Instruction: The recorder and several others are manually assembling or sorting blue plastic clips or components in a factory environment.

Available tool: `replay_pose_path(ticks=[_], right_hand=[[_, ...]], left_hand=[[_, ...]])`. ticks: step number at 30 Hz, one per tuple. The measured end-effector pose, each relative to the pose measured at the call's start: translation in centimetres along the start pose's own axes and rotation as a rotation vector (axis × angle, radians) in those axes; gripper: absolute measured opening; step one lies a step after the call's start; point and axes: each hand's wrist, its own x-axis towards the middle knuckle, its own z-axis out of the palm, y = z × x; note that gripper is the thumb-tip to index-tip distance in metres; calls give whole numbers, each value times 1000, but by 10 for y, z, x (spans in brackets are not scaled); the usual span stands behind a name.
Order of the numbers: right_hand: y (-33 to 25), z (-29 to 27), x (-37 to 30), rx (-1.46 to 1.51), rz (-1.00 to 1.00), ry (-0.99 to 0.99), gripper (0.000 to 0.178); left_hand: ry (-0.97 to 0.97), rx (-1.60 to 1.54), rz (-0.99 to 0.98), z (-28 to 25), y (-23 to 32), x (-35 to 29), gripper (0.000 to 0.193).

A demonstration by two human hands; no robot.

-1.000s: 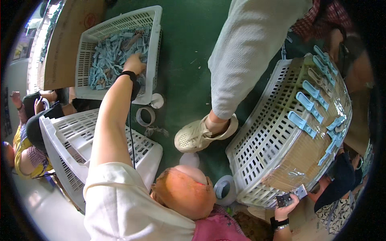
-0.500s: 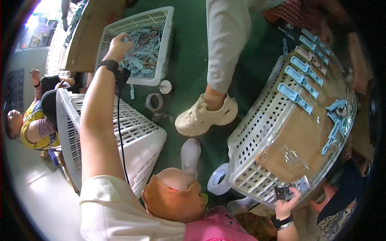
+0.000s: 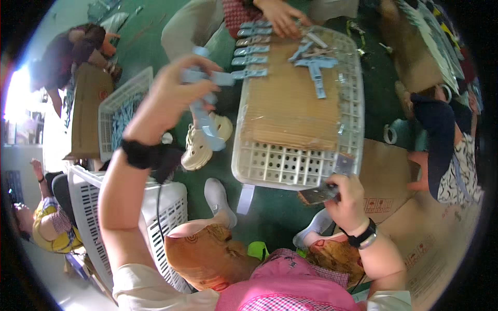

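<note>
My left hand [image 3: 168, 96] is raised left of an upturned white crate [image 3: 282, 173], its fingers closed round several light-blue plastic clip pieces [image 3: 206, 127], blurred by motion. My right hand [image 3: 346, 199] is at the crate's near right corner. It grips a metal piece with two plates, one dark [image 3: 317, 195] and one shiny [image 3: 344, 164], much like a hinge. Taped cardboard [image 3: 290, 111] covers the crate's top. Along its left edge sits a row of clip pieces [image 3: 251, 50], mostly blue and one beige. Loose blue clip pieces [image 3: 317, 78] lie in a small heap at the far right.
Across the crate a co-worker's hand [image 3: 282, 19] reaches over its far edge. A white crate [image 3: 104, 135] of blue pieces stands far left, beside a cardboard box [image 3: 89, 111]. Another white crate [image 3: 83, 199] is near my left arm. Cardboard [image 3: 384, 176] lies at the right.
My left hand has left the crate of pieces and come back toward me with blue clip pieces in it. The view has turned right; my right hand still grips the metal piece.
</note>
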Motion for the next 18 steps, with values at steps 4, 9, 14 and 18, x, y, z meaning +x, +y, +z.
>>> replay_pose_path(ticks=[4, 9, 14, 18], right_hand=[[-17, -10, -4, -5, -53, 61, 35], [-20, -4, -3, -34, -111, 78, 33], [-4, 0, 5, -25, -73, 52, 33], [12, 10, 17, 96, -22, -68, 32]], left_hand=[[-234, -10, 59, 98, -8, 41, 28], [-2, 327, 675, 161, -44, 95, 38], [-292, 203, 242, 134, 1, 73, 47], [-29, 211, 226, 51, -31, 63, 34]])
